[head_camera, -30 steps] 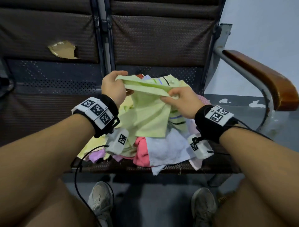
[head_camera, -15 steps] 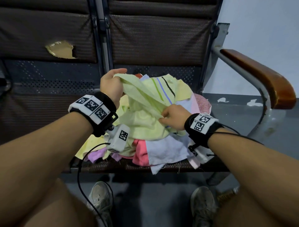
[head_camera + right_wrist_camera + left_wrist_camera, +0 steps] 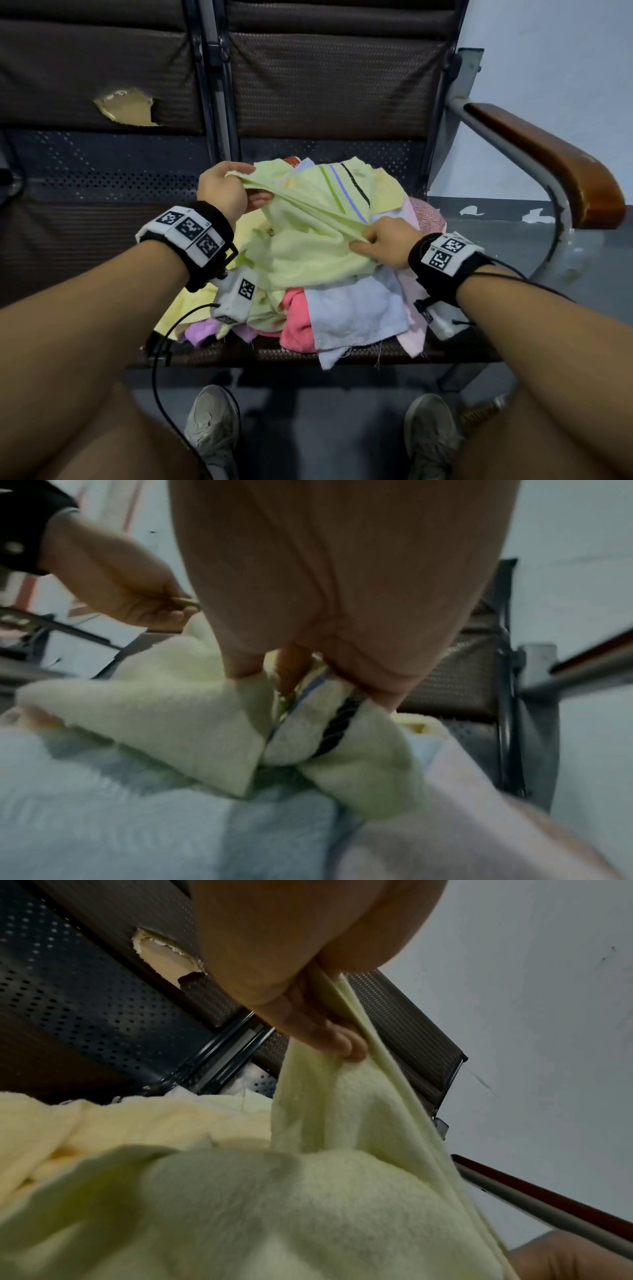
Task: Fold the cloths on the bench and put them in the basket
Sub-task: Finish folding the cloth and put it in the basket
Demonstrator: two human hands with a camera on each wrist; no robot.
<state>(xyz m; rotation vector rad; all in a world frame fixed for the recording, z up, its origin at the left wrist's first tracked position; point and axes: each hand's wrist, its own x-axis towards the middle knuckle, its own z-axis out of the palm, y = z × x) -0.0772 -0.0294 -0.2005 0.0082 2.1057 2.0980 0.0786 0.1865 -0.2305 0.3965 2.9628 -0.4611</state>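
Both hands are on the same pale green cloth (image 3: 308, 246), the top piece of the heap at the right end of the bench (image 3: 102, 222). The left hand (image 3: 222, 192) pinches one corner, thumb over the bunched edge, held up toward the back edge of the seat. The right hand (image 3: 387, 243) has dropped from up level with the left a second ago to low over the heap, toward the front edge, and pinches the cloth where the fabric gathers; the right wrist view shows the blue and black stripes bunched right at its fingertips (image 3: 380, 693). So the taut top edge of a moment back is now a slanting ridge running from one hand down to the other.

My read: that's a re-grip, hunting for a proper corner before the first fold. The cloth isn't flat yet, nothing's folded.

Underneath it lie the light blue cloth (image 3: 356, 311) and the pink cloth (image 3: 296, 325), draped toward the front edge, with a yellow cloth (image 3: 178, 308) to the left. No basket in any view. The wooden armrest (image 3: 555, 164) stands at the right end, well clear.
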